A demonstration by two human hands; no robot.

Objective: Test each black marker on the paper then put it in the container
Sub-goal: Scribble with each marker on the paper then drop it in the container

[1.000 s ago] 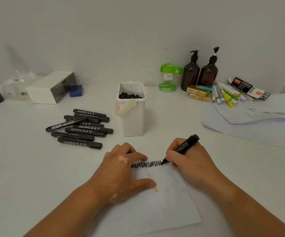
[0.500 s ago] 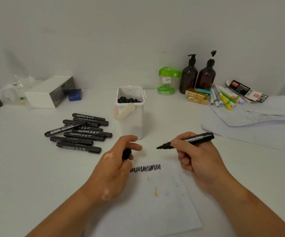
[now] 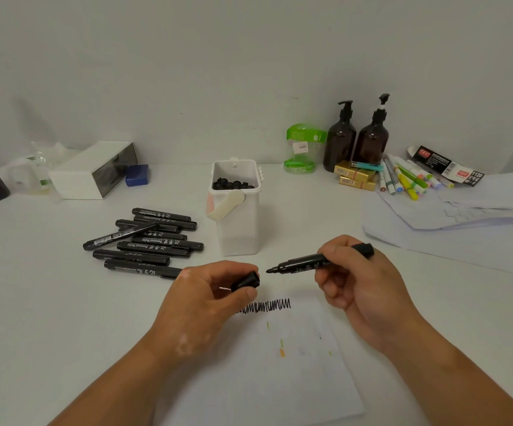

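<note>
While the right hand (image 3: 359,281) grips an uncapped black marker (image 3: 307,261) roughly level above the paper (image 3: 280,379), its tip points at the cap (image 3: 246,281) pinched between the thumb and fingers of the left hand (image 3: 206,299), with a small gap between tip and cap. Just beneath both grips runs a black scribble (image 3: 267,305). Beyond the two hands stands the white container (image 3: 236,222), round black ends showing inside; just past the left knuckles lies a heap of capped markers (image 3: 150,241).

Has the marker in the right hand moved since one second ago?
Yes. The marker wrote at the scribble before; now it is lifted off the paper, its tip pointing at the cap in the left hand.
</note>
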